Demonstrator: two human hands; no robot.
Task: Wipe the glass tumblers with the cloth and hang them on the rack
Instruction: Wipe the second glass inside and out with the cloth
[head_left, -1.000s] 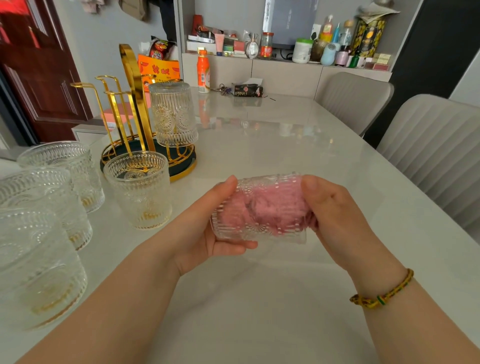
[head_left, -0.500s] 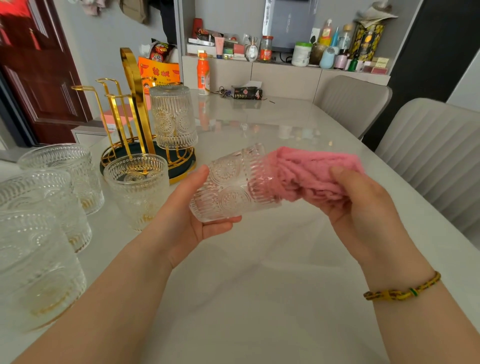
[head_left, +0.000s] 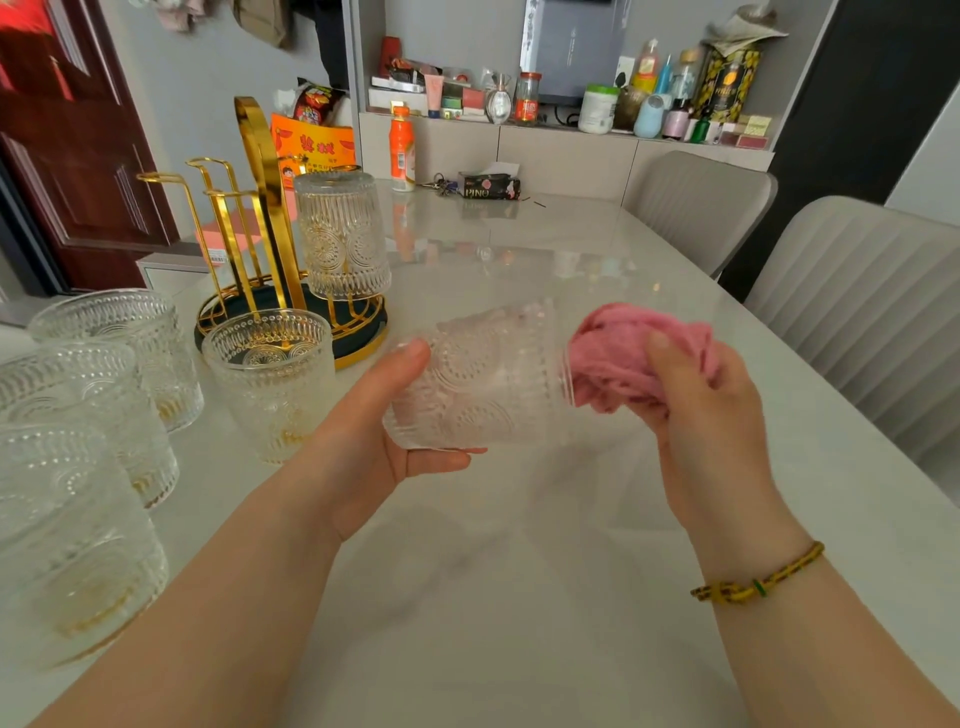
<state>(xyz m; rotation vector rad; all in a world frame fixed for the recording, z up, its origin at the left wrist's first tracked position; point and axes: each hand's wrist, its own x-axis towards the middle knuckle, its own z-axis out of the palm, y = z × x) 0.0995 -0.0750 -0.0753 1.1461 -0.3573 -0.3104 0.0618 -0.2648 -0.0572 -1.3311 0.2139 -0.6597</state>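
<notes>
The left hand (head_left: 379, 441) has its grip clamped on a glass tumbler (head_left: 483, 379). The thumb lies on top and the fingers curl under it. The tumbler lies on its side in the air above the table (head_left: 519, 597), with its open mouth to the right. The right hand (head_left: 696, 410) has its grip squeezed tight round a pink cloth (head_left: 618, 353), all bunched up. The cloth touches the mouth of the tumbler. A yellow bracelet (head_left: 758, 577) sits on the right wrist.

To the left and farther away stands the gold rack (head_left: 260, 208) on its dark round base. A hanging tumbler (head_left: 343, 234) sits upside down on the right side of the rack. Just beside the rack, a bit nearer, an upright tumbler (head_left: 270, 379) stands on the table. Three more tumblers (head_left: 88, 415) stand close together at the near left.

At the far end of the table are an orange bottle (head_left: 401, 148) and a dark tissue box (head_left: 491, 186). Two grey chairs (head_left: 857, 301) stand along the right side.
</notes>
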